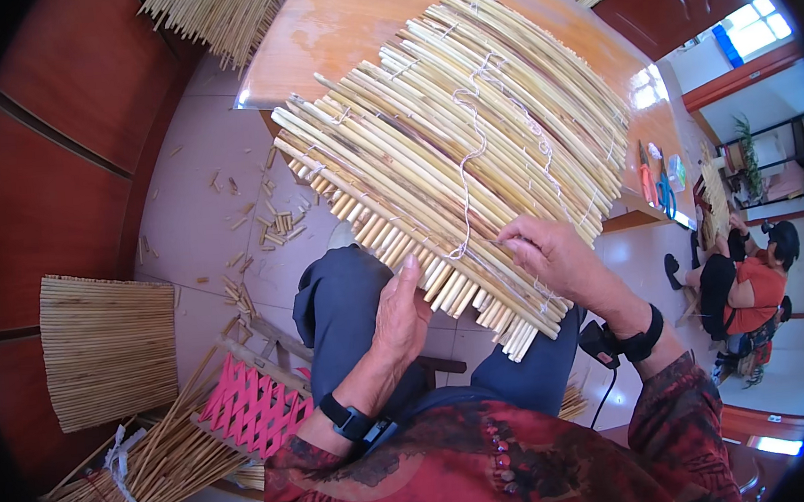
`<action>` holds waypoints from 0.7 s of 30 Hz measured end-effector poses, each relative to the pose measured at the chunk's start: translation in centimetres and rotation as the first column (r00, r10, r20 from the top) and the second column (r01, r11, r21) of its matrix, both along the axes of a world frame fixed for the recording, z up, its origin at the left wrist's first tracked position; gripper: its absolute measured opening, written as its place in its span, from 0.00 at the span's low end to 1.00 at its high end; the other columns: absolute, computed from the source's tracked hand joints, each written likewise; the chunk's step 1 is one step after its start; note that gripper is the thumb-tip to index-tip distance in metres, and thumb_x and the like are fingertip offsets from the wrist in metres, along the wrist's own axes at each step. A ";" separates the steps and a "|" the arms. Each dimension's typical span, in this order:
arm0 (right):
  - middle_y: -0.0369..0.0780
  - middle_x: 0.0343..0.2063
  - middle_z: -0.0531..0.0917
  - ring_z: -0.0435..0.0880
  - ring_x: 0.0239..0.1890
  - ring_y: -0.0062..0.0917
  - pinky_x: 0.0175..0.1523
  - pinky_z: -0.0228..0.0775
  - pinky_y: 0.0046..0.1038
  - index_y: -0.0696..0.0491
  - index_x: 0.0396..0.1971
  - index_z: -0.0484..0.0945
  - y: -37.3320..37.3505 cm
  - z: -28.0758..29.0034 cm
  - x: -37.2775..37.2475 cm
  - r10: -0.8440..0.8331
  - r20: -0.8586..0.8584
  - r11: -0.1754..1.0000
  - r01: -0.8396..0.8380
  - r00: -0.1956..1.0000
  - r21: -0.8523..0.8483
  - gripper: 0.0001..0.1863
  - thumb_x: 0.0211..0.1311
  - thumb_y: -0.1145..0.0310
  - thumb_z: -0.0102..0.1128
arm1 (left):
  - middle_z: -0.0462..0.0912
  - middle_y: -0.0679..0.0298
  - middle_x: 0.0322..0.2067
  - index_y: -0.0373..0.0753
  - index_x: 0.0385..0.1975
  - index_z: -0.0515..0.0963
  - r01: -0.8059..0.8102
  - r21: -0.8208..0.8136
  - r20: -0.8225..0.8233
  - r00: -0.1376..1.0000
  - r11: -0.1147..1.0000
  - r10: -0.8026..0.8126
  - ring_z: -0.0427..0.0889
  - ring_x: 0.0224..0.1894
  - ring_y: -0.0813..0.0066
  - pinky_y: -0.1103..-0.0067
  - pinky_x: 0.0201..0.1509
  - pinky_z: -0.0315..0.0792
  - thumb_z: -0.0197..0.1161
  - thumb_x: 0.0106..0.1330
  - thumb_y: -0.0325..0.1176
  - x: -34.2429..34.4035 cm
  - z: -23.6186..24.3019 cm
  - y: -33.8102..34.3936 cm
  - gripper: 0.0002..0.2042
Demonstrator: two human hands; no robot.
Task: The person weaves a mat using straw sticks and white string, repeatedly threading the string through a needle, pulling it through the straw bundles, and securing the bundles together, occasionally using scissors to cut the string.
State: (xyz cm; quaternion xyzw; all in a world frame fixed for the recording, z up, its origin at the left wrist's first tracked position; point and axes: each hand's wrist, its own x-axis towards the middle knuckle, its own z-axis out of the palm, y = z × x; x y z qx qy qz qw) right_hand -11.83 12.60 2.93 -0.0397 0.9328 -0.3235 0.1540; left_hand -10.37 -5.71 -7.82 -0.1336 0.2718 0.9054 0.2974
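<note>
Between the two hands, over the person's lap, lies a woven reed mat (455,143) of pale yellow stalks bound with white string (470,151). Its far part rests on the orange-brown table (337,20); its near edge of cut stalk ends hangs off the table toward the knees. The stalks' long axis runs from the upper left, away from the left hand, down to the lower right near the right hand.

The left hand (399,312) is half open, its fingertips pressed against the cut ends at the mat's near edge, gripping nothing that can be seen. The right hand (554,256) lies on top of the mat at its lower right part, fingers curled and pinched at the stalks where the string ends; whether it holds the string itself is unclear.

No packages or labels show. Left of the left hand, well apart, a flat finished mat (107,345) leans on the dark red wall, and below it a tied bundle of reeds (145,469) lies by a pink woven stool (254,409). Short cut stalk scraps (259,229) litter the pale floor beyond the left hand, where open room remains. Right of the right hand, near the table's edge, lie scissors (664,194); farther right another person (749,285) in orange sits on the floor.
</note>
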 end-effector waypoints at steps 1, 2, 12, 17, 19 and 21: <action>0.45 0.26 0.76 0.76 0.28 0.36 0.34 0.68 0.31 0.56 0.30 0.73 0.0 0.1 -0.1 -0.007 0.009 1.000 0.008 1.000 -0.012 0.06 0.51 0.73 0.53 | 0.69 0.58 0.48 0.30 0.50 0.62 -0.027 0.019 -0.010 1.000 0.999 0.027 0.69 0.50 0.72 0.76 0.54 0.62 0.46 0.65 0.42 0.0 0.1 0.1 0.22; 0.45 0.25 0.76 0.76 0.28 0.36 0.34 0.67 0.31 0.56 0.30 0.73 -0.1 0.2 -0.1 -0.015 0.018 1.000 0.015 1.000 -0.024 0.06 0.51 0.73 0.54 | 0.69 0.58 0.48 0.30 0.50 0.62 -0.025 0.018 -0.013 1.000 1.000 0.025 0.69 0.50 0.72 0.76 0.54 0.62 0.46 0.65 0.42 0.1 -0.1 0.1 0.22; 0.43 0.25 0.74 0.75 0.30 0.35 0.35 0.67 0.29 0.56 0.27 0.74 1.2 -1.5 0.5 0.084 -0.230 0.996 -0.077 0.970 0.040 0.04 0.50 0.73 0.54 | 0.71 0.59 0.46 0.30 0.49 0.63 0.026 -0.033 -0.086 0.996 0.999 -0.029 0.70 0.49 0.72 0.76 0.53 0.64 0.52 0.60 0.32 0.1 -0.9 0.3 0.19; 0.43 0.25 0.74 0.75 0.29 0.36 0.35 0.67 0.31 0.57 0.27 0.75 1.1 -1.6 0.6 0.082 -0.220 0.996 -0.086 0.972 -0.013 0.05 0.49 0.72 0.54 | 0.73 0.58 0.43 0.28 0.46 0.65 0.017 -0.038 -0.085 0.996 0.999 -0.020 0.73 0.46 0.73 0.78 0.51 0.65 0.53 0.59 0.29 0.1 -0.7 0.0 0.17; 0.43 0.25 0.74 0.75 0.29 0.36 0.35 0.67 0.31 0.56 0.27 0.75 0.8 -2.0 0.8 0.097 -0.234 0.995 -0.098 0.967 0.010 0.05 0.50 0.72 0.54 | 0.73 0.58 0.43 0.29 0.46 0.66 0.021 -0.047 -0.078 0.997 0.999 -0.025 0.73 0.46 0.73 0.78 0.51 0.65 0.53 0.59 0.28 0.2 -0.6 0.2 0.16; 0.43 0.26 0.74 0.75 0.29 0.37 0.35 0.68 0.31 0.56 0.27 0.75 0.5 -2.5 1.0 0.119 -0.249 0.993 -0.113 0.961 0.038 0.05 0.50 0.72 0.54 | 0.74 0.62 0.43 0.34 0.45 0.67 0.032 -0.045 -0.059 0.998 0.998 -0.035 0.73 0.46 0.74 0.77 0.51 0.66 0.55 0.57 0.27 0.3 -0.8 0.4 0.15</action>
